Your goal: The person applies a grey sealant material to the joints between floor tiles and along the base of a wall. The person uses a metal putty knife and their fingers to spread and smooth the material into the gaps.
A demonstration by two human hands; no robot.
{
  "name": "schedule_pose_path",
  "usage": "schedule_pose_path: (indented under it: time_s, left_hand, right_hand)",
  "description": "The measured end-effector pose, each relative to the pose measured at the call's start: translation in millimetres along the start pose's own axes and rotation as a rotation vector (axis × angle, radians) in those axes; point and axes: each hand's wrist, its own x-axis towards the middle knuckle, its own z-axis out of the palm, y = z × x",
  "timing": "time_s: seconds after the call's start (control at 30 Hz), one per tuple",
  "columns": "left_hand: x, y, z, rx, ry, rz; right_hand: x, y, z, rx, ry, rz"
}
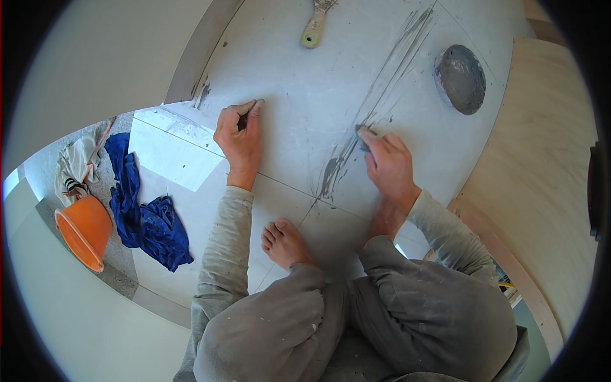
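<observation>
My right hand [389, 162] is closed on a small grey block [364, 139], pressed to the floor beside a tile joint. Dark grey grout [331, 170] is smeared in streaks along that joint, running up and to the right. My left hand [240, 140] hovers over or rests on the tiled floor [299, 108] left of the joint, its thumb and forefinger pinched together. Whatever is in that pinch, if anything, is too small to make out. Beyond my right hand stands a round bowl [460, 79] with grey grout in it. A putty knife [313, 28] lies at the far side, its handle toward me.
At the left lie blue cloth [156, 223], a pale cloth [77, 162] and a tipped orange bucket [86, 232]. A pale wall panel [121, 57] borders the upper left. A curved wooden board [534, 159] edges the right. My bare foot [284, 245] is on the tiles.
</observation>
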Motion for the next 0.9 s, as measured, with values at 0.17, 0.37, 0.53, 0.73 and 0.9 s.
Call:
schedule_pose_path:
  time_s: [0.17, 0.37, 0.53, 0.73, 0.9]
  left_hand:
    - [0.9, 0.6, 1.2, 0.033, 0.032, 0.082]
    - [-0.6, -10.1, -3.4, 0.017, 0.028, 0.179]
    - [-13.7, -1.5, -23.4, 0.071, -0.005, 0.197]
    - [-50.7, -5.3, -53.3, 0.116, 0.005, 0.194]
    - [-71.8, -4.5, -85.7, 0.165, 0.014, 0.145]
  right_hand:
    - [-67.0, -70.2, 39.5, 0.229, -0.223, -0.324]
    - [-29.7, -62.0, 29.7, 0.267, -0.167, -0.407]
    - [-68.9, -51.0, 32.4, 0.149, -0.375, -0.649]
    - [-31.7, -44.8, 30.7, 0.101, -0.313, -0.696]
    - [-48.7, -27.9, 12.7, 0.086, -0.500, -0.696]
